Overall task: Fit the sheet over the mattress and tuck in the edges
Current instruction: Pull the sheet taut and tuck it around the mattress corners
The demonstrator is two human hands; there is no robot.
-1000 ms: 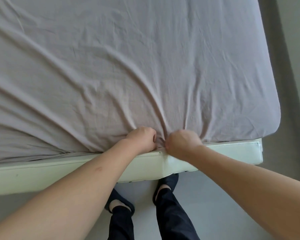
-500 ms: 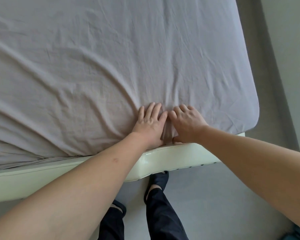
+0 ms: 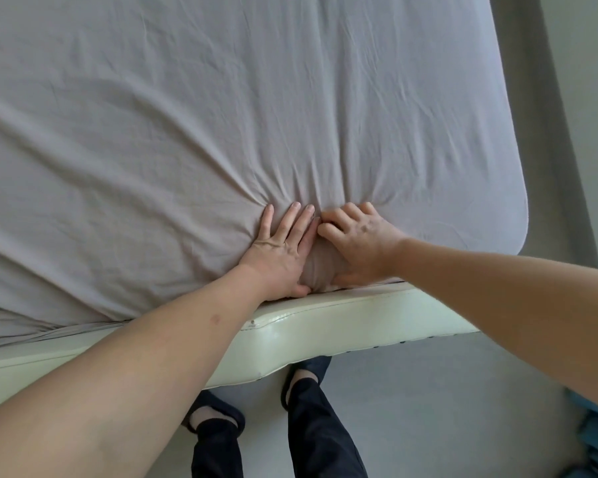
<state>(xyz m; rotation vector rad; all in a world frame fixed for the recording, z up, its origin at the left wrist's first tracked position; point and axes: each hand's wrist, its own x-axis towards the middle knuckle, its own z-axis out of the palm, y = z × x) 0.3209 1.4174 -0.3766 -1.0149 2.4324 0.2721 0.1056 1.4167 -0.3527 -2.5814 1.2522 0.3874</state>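
1. Head view: I see the grey sheet (image 3: 221,132) spread over the mattress (image 3: 325,326), bunched at its near edge.
2. Left hand (image 3: 280,250) presses flat with fingers straight; right hand (image 3: 359,243) curls into the bunch.
3. I judge the cloth soft and light; grasp it at the hem.

I read no text, label, brand, number or sign anywhere in this view. The sheet (image 3: 221,132) is plain fabric and carries no print that I can make out, and the pale bed frame (image 3: 325,326) along its near edge bears no marking that I can read.
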